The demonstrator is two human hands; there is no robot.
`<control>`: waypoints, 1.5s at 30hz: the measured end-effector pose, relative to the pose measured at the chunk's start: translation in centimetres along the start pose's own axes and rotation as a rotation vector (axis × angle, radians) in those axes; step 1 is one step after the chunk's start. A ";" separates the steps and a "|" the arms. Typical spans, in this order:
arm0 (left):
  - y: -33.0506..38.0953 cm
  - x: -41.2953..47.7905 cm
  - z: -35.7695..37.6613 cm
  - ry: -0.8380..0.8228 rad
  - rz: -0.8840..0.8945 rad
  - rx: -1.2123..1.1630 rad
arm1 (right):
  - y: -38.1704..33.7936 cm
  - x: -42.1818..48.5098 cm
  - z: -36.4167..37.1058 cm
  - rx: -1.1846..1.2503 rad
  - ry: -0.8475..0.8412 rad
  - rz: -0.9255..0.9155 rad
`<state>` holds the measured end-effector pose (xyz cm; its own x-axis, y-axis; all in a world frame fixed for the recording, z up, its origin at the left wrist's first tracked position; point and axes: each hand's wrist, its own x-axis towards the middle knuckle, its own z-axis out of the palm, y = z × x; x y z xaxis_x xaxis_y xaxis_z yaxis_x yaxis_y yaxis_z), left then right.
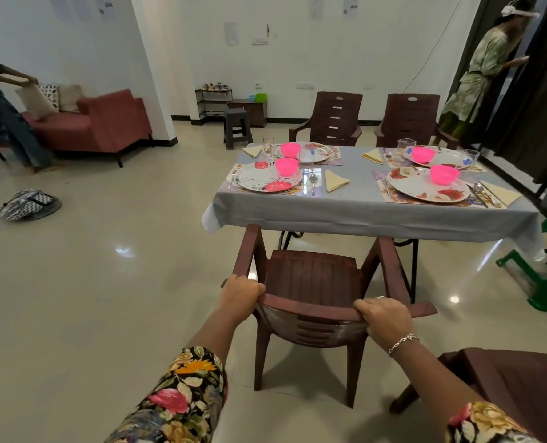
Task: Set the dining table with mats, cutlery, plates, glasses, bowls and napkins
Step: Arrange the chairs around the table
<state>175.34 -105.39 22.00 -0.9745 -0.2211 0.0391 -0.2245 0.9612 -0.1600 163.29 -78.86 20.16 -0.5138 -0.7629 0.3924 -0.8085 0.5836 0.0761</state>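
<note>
The left grip (242, 290) is curling over the left end of the chair (310, 282) back's top rail, fingers wrapped round its edge. The right grip (382, 314) is clamping the right end the same way. Taking both ends is giving even control, so the chair is probably being steered square to the worktop (361, 207). It is standing on the floor, seat facing the near-left place, just short of the hanging cloth and not yet tucked under.

Four places are looking fully laid, as far as I can judge. At the near-left one, a plate (267, 182) is sitting on its mat (320, 187), keeping the cloth clean. A bowl (286, 166) is standing on the plate's far side, leaving the middle free. A fork (232, 179) is lying left of the plate. A knife and spoon (309, 183) are lying right of it, with a glass (306, 159) just beyond them in easy reach. A napkin (334, 180) is lying folded just outside the cutlery.

The bowl is showing nothing inside from here. The glass is looking clear, and I cannot tell whether anything is in it.
</note>
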 end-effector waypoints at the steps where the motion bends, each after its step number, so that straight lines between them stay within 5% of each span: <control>1: 0.0 0.3 0.0 0.001 -0.002 0.005 | 0.2 0.2 0.1 -0.003 -0.006 0.002; 45: 1.6 3.6 -0.4 -0.018 -0.121 0.052 | 3.3 3.0 3.3 -0.048 0.120 -0.017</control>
<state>171.47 -104.58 22.32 -0.9401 -0.3381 0.0432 -0.3395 0.9177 -0.2062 158.11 -80.15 18.54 -0.4603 -0.7356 0.4970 -0.8005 0.5859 0.1259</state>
